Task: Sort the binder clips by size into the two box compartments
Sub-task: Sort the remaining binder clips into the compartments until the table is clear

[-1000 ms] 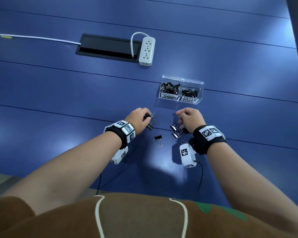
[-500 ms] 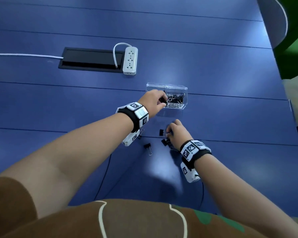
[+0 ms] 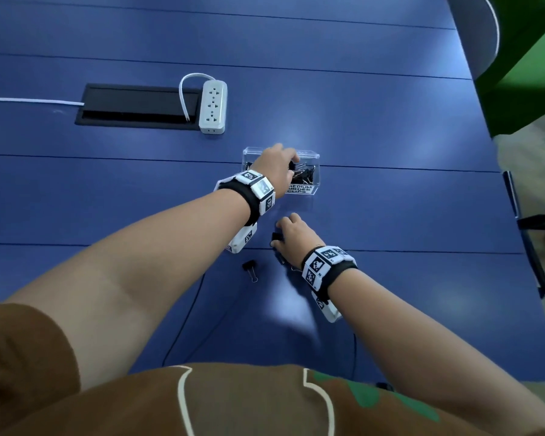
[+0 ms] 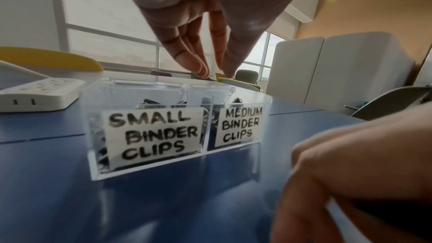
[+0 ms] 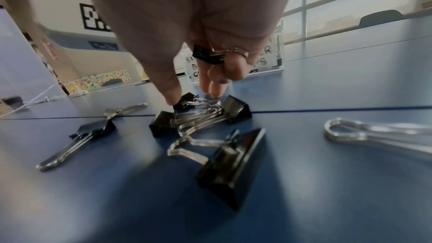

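Note:
The clear two-compartment box (image 3: 312, 158) stands mid-table, labelled small at left and medium at right (image 4: 98, 117); both sides hold black clips. My left hand (image 3: 277, 162) hovers over it, fingers straight and pointing down near the divider (image 4: 214, 72), with nothing between them. Nearer me, my right hand (image 3: 288, 231) reaches into a pile of binder clips (image 5: 201, 115). Its thumb and forefingers (image 5: 194, 97) pinch one clip on the table, while its curled outer fingers hold a small clip (image 5: 205, 54). A loose clip (image 3: 249, 266) lies to the left.
A white power strip (image 3: 213, 107) and a black cable hatch (image 3: 132, 108) lie beyond the box at the left. More clips (image 5: 229, 165) lie close to my right wrist. The table's edge runs down the right side, with a chair (image 3: 472, 26) past it.
My left hand carried a clip from the table up to the box, and its fingers have now straightened without the clip. My right hand stayed at the pile.

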### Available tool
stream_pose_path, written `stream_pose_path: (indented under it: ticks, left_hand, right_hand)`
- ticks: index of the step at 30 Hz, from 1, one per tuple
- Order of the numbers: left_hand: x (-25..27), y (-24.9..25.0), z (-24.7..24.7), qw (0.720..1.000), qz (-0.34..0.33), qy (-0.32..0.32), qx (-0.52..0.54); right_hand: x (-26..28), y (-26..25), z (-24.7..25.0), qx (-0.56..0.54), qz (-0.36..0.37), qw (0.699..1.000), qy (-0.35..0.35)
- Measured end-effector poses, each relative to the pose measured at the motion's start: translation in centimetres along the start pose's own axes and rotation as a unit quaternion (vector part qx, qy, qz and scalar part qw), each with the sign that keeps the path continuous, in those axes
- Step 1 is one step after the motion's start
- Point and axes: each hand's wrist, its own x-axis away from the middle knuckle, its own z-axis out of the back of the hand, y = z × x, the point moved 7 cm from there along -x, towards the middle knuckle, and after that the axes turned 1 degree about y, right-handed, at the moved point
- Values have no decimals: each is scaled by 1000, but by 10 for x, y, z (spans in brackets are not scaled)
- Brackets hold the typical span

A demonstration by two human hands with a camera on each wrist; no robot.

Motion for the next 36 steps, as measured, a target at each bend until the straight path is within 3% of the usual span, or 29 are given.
stream_pose_path:
  ticks: [3, 8, 11, 15, 20, 26, 31, 36]
  left_hand:
    - [27, -12, 8, 999, 13, 10, 33]
    - [85, -60, 3, 994, 90, -55, 4]
    - [118, -92, -8, 982, 156, -101, -41]
    - [143, -109, -20, 970, 198, -117, -79]
    - [150, -108, -30, 975, 187, -108, -49]
    - [143, -93, -27, 984, 152, -93, -11]
    - [106, -45, -10, 996, 67, -42, 30]
    - [51, -4, 0, 1000, 7, -9, 21]
  right_hand:
    - [-4, -1, 1, -2, 6, 1000, -8]
    - [-4, -3, 15, -44, 38, 998, -4]
    - [-14, 2, 49, -120, 17, 990, 67]
    - [-41, -3, 110, -86, 24, 984, 154]
    - [-64, -9, 126, -42, 29, 986, 157]
    - [-50, -4, 121, -48, 49, 984, 164]
    - [-15, 25, 113, -112, 36, 969, 216]
    - [26, 66, 77, -104, -12, 976, 189]
